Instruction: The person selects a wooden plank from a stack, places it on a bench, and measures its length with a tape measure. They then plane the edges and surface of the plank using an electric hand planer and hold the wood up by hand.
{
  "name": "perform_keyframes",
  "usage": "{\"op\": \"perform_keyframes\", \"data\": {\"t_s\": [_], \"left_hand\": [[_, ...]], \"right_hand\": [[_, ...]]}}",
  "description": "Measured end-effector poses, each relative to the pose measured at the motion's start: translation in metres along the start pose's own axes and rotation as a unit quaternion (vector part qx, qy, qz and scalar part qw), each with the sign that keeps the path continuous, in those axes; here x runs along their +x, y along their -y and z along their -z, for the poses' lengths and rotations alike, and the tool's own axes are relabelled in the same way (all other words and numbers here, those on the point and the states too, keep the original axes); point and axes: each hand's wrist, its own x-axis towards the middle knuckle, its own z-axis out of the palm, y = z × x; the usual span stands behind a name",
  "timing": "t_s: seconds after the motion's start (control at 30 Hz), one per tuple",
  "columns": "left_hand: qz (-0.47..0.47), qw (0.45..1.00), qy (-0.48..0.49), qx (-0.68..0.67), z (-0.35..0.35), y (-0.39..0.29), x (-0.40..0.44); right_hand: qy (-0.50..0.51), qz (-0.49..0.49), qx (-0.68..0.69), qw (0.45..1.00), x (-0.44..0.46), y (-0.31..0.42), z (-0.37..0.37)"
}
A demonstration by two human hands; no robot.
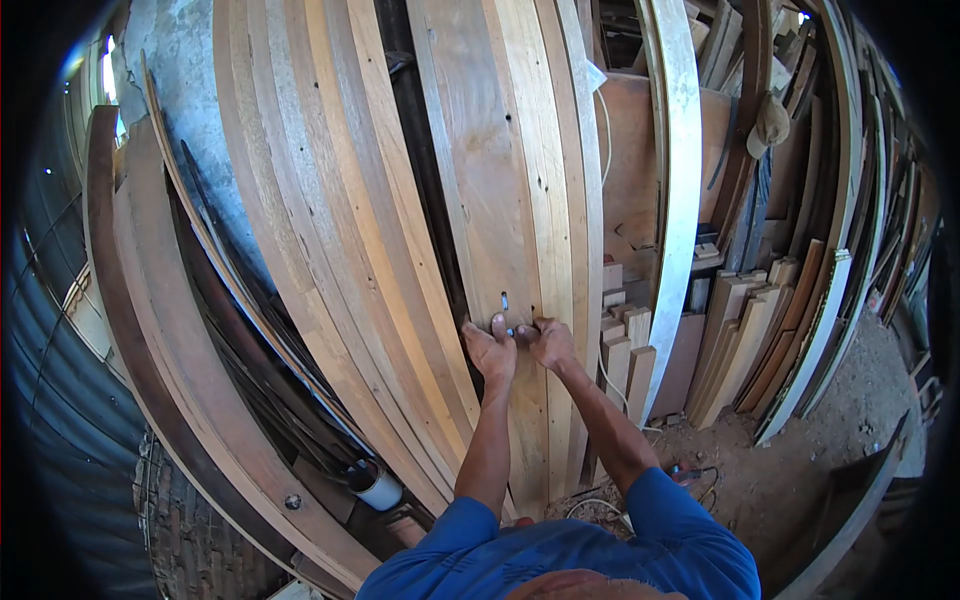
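Both arms reach forward over a long wooden panel made of joined boards with small dark holes. My left hand is at the panel's left edge, its fingers curled and its thumb raised. Close beside it, my right hand rests on the panel with its fingers bent. Between the two hands is a small bluish thing, too small to name. Just above them a short slot-like metal piece shows on the wood. What either hand grips, if anything, cannot be made out.
Another long board panel lies to the left across a dark gap. A white bucket stands at lower left. Stacked wood pieces and a hanging cap are on the right. A red tool lies on the ground.
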Motion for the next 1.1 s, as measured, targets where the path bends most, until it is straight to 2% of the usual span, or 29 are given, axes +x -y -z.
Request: {"op": "perform_keyframes", "data": {"t_s": [0.13,0.23,0.3,0.33,0.43,0.47,0.53,0.6,0.67,0.73,0.77,0.8,0.83,0.9,0.97,1.03,1.1], "left_hand": [[0.079,0.994,0.080,0.006,0.013,-0.011,0.001],[0.029,0.995,0.086,0.040,0.009,0.008,-0.006],[0.007,0.994,0.095,0.059,0.012,0.015,-0.022],[-0.003,0.992,0.102,0.070,0.017,0.021,-0.034],[0.047,0.981,0.151,0.109,0.029,0.028,-0.069],[0.104,0.969,0.187,0.122,0.033,0.026,-0.078],[0.071,0.970,0.190,0.136,0.031,0.056,-0.107],[0.059,0.964,0.224,0.134,0.032,0.094,-0.136],[0.068,0.947,0.291,0.117,0.050,0.135,-0.167],[-0.030,0.926,0.353,0.134,0.063,0.228,-0.222],[0.017,0.887,0.444,0.128,0.085,0.239,-0.240],[-0.014,0.827,0.531,0.183,0.104,0.252,-0.260],[0.012,0.713,0.658,0.242,0.126,0.212,-0.259],[0.067,0.548,0.799,0.240,0.157,0.246,-0.297],[0.006,0.430,0.869,0.243,0.172,0.258,-0.322],[-0.111,0.375,0.887,0.244,0.175,0.242,-0.332],[-0.187,0.373,0.876,0.243,0.162,0.225,-0.340]], "right_hand": [[-0.025,0.014,0.013,0.999,0.000,-0.011,-0.014],[-0.008,-0.006,0.017,1.000,-0.007,-0.029,-0.031],[0.065,-0.024,0.013,0.998,-0.023,-0.040,-0.030],[0.103,-0.035,0.014,0.994,-0.043,-0.050,-0.036],[0.143,-0.052,0.092,0.984,-0.114,-0.106,-0.051],[0.176,-0.042,0.049,0.982,-0.142,-0.142,-0.065],[0.258,0.084,-0.058,0.961,-0.215,-0.269,-0.124],[0.306,0.094,-0.091,0.943,-0.291,-0.237,-0.052],[0.380,-0.008,-0.179,0.908,-0.366,-0.266,-0.035],[0.337,-0.245,-0.146,0.897,-0.420,-0.255,-0.009],[0.294,-0.377,-0.126,0.869,-0.453,-0.253,0.013],[0.295,-0.373,-0.151,0.867,-0.485,-0.265,0.023],[0.295,-0.371,-0.175,0.863,-0.519,-0.290,0.018],[0.309,-0.361,-0.218,0.853,-0.579,-0.319,0.012],[0.183,-0.502,-0.145,0.833,-0.577,-0.265,0.052],[0.178,-0.425,-0.195,0.866,-0.603,-0.280,0.043],[0.097,-0.445,-0.148,0.878,-0.617,-0.275,0.044]]}}
